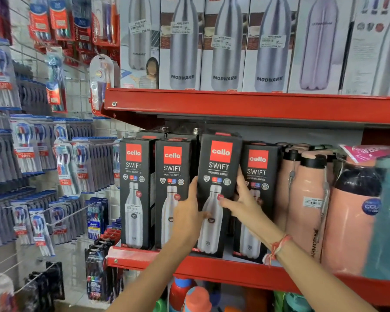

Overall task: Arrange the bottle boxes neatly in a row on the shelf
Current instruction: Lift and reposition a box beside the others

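Several black Cello Swift bottle boxes stand in a row on the red middle shelf (212,267). The third box (218,167) sits forward of the others and leans slightly. My left hand (189,212) grips its left edge and my right hand (243,201) grips its right edge. To its left stand the first box (134,190) and the second box (170,194). A fourth box (258,174) stands to its right, partly hidden behind my right hand. More black boxes stand behind the front row.
Peach bottles (306,199) with black caps crowd the shelf right of the boxes. White Modware bottle boxes (225,46) fill the upper shelf (245,106). Toothbrush packs (32,154) hang on a grid wall to the left. Coloured bottles (189,296) stand on the shelf below.
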Action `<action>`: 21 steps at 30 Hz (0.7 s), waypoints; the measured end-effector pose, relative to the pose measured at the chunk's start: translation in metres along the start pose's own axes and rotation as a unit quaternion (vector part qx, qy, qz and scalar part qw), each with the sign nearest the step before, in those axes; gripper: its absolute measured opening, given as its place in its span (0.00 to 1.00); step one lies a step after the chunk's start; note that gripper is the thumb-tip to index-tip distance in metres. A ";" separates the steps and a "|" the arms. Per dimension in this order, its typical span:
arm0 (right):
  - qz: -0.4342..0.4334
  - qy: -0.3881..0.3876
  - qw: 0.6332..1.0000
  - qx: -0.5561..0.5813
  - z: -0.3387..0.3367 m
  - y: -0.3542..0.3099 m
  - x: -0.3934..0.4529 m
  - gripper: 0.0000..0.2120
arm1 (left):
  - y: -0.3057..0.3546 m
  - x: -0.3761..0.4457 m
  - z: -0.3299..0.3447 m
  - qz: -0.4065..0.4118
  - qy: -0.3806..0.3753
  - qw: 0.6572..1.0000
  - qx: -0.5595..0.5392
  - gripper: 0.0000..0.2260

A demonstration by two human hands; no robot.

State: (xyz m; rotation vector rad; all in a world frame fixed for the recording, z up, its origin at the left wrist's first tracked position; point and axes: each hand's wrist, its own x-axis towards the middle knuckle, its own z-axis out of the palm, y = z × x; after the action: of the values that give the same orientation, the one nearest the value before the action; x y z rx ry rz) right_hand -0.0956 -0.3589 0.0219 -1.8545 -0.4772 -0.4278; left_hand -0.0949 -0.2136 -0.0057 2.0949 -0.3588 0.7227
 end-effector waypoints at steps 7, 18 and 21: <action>0.040 -0.005 0.998 0.047 0.016 0.019 0.015 0.49 | -0.009 0.009 0.029 -0.051 -0.005 0.997 0.058 0.40; 0.078 0.123 0.989 0.020 0.032 -0.008 0.014 0.39 | -0.004 0.017 0.018 -0.030 -0.021 0.980 0.195 0.27; 0.063 0.215 0.975 0.010 0.037 -0.035 0.021 0.35 | 0.011 0.029 -0.022 0.063 0.043 0.972 0.221 0.10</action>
State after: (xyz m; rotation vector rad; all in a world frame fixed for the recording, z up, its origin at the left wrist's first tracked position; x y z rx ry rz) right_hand -0.0939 -0.3105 0.0489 -1.6977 -0.0683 -0.7124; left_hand -0.0850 -0.2019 0.0291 2.4616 -0.3043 1.0405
